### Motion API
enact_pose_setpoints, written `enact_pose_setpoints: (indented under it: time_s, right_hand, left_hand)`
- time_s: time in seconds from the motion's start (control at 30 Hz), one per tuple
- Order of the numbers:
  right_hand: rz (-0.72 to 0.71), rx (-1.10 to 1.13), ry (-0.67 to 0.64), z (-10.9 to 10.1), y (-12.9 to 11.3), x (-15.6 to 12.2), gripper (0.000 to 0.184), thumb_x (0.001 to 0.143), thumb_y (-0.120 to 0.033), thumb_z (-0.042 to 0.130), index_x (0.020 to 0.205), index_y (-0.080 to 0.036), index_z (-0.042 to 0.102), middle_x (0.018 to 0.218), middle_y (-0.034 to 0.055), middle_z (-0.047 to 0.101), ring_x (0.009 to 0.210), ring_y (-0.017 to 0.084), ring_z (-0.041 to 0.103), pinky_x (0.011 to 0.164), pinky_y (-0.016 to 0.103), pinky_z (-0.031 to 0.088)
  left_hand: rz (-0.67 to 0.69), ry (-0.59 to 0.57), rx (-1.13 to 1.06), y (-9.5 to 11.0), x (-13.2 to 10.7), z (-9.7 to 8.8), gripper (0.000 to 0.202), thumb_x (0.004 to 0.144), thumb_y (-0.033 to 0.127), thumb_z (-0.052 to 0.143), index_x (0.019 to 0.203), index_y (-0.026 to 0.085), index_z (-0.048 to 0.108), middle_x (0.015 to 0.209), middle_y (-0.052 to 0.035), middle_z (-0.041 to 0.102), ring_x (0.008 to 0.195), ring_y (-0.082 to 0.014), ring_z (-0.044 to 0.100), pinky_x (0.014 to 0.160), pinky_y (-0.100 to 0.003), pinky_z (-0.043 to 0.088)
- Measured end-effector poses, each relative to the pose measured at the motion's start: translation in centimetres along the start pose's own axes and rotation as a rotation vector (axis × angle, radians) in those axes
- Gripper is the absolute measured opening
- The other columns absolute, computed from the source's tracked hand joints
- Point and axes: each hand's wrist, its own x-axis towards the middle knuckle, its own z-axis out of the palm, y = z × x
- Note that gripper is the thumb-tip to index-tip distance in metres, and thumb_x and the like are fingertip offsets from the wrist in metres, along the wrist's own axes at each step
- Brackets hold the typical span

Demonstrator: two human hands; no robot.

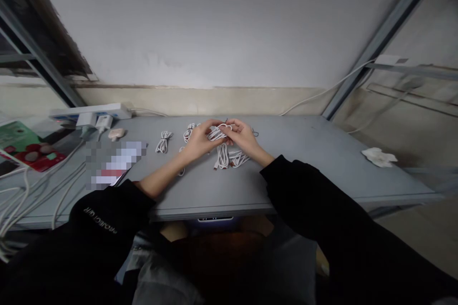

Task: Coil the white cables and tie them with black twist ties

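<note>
Both of my hands meet over the middle of a grey metal table (186, 190). My left hand (200, 140) and my right hand (243, 139) pinch a looped white cable (219, 132) between them. Just below my right hand lie two bundled white cables (222, 157) with a further bundle (238, 158) beside them. Another bundle (189, 132) sits partly behind my left hand. Farther left rests a small tied white cable (163, 142).
A white power strip (89, 112) with plugged-in chargers lies at the table's back left, beside a small beige object (116, 133) and a pixelated blurred item (115, 164). Loose white cables (36, 195) trail off the left side. A crumpled tissue (379, 157) lies at the right.
</note>
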Motion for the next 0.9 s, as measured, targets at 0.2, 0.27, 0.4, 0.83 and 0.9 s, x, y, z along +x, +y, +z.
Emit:
enact_pose_setpoints:
  time_s: [0.2, 0.27, 0.4, 0.83, 0.9]
  right_hand:
    - [-0.014, 0.02, 0.002, 0.1, -0.1, -0.1, 0.039, 0.065, -0.037, 0.082, 0.086, -0.02, 0.054, 0.064, -0.0048, 0.062, 0.049, 0.008, 0.052, 0.043, 0.02, 0.039]
    - [-0.012, -0.004, 0.02, 0.1, 0.0, 0.0, 0.037, 0.067, -0.037, 0.081, 0.085, -0.02, 0.054, 0.064, -0.0041, 0.062, 0.048, 0.008, 0.052, 0.043, 0.021, 0.039]
    - [-0.028, -0.02, 0.079, -0.2, 0.0, 0.2, 0.035, 0.069, -0.039, 0.079, 0.083, -0.019, 0.055, 0.064, -0.0025, 0.063, 0.049, 0.009, 0.052, 0.044, 0.022, 0.04]
    - [-0.021, 0.057, 0.019, -0.6, 1.2, 0.9, 0.037, 0.072, -0.044, 0.077, 0.08, -0.022, 0.048, 0.065, -0.0035, 0.063, 0.052, 0.01, 0.058, 0.05, 0.023, 0.049]
    - [-0.001, 0.091, 0.007, -0.5, 1.2, 0.9, 0.036, 0.073, -0.041, 0.077, 0.08, -0.022, 0.047, 0.068, -0.0031, 0.064, 0.055, 0.01, 0.06, 0.052, 0.024, 0.052]
  left_hand:
    - [-0.03, 0.004, -0.028, -0.1, 0.0, -0.1, 0.03, 0.073, 0.025, 0.069, 0.101, 0.018, 0.062, 0.103, -0.0068, 0.071, 0.081, -0.015, 0.063, 0.071, -0.028, 0.048]
    - [-0.044, 0.007, -0.006, -0.1, 0.0, -0.1, 0.03, 0.071, 0.028, 0.072, 0.097, 0.017, 0.063, 0.096, -0.0055, 0.071, 0.076, -0.0142, 0.061, 0.068, -0.027, 0.046]
    - [-0.085, -0.042, -0.002, -0.2, 0.0, -0.2, 0.032, 0.068, 0.034, 0.074, 0.092, 0.016, 0.063, 0.076, -0.0015, 0.067, 0.065, -0.0127, 0.056, 0.061, -0.026, 0.043]
    - [-0.264, -0.013, -0.259, 0.8, 0.1, -0.3, 0.029, 0.067, 0.036, 0.078, 0.085, 0.016, 0.066, 0.067, 0.0, 0.066, 0.054, -0.0097, 0.052, 0.049, -0.024, 0.039]
    - [-0.255, -0.007, -0.243, 0.8, 0.1, -0.3, 0.027, 0.068, 0.035, 0.077, 0.085, 0.016, 0.066, 0.07, -0.0005, 0.068, 0.057, -0.0105, 0.054, 0.051, -0.024, 0.041]
